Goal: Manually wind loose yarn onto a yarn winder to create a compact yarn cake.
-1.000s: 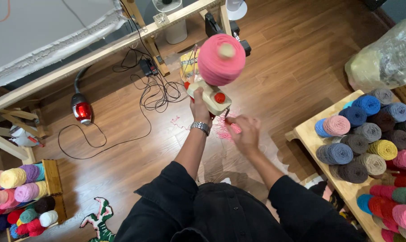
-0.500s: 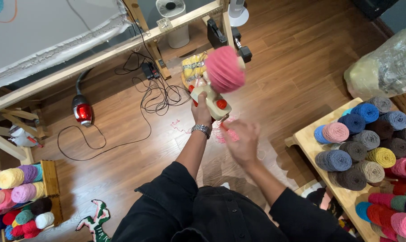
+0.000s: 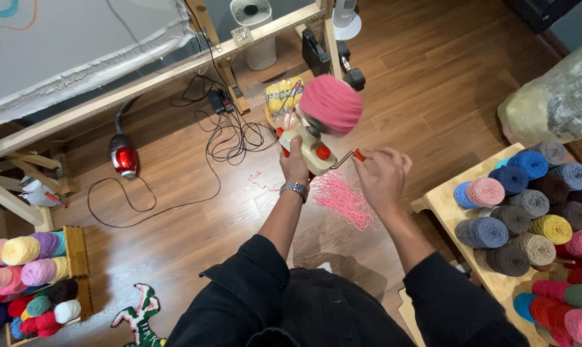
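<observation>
Here I have the yarn winder held up in the air over the wooden floor, well above it, nothing bracing it underneath. My left hand is wrapped shut around the cream body from the near side, wristwatch just below. My right hand sits to the right, fingers closed around the red knob of the crank handle. The crank's metal arm runs roughly level from the winder body out to the right, so the knob lies left and slightly far of my right palm. The pink yarn cake sits on top at the far side, tilted, its axis leaning away and right.

A loose tangle of pink yarn lies below and between my forearms. The wooden counter stacked with yarn balls stands just right of my right arm, which limits elbow room there. Left is more open: only cables and a red vacuum cleaner on the floor, well apart. A frame with stretched cloth stands far left.
</observation>
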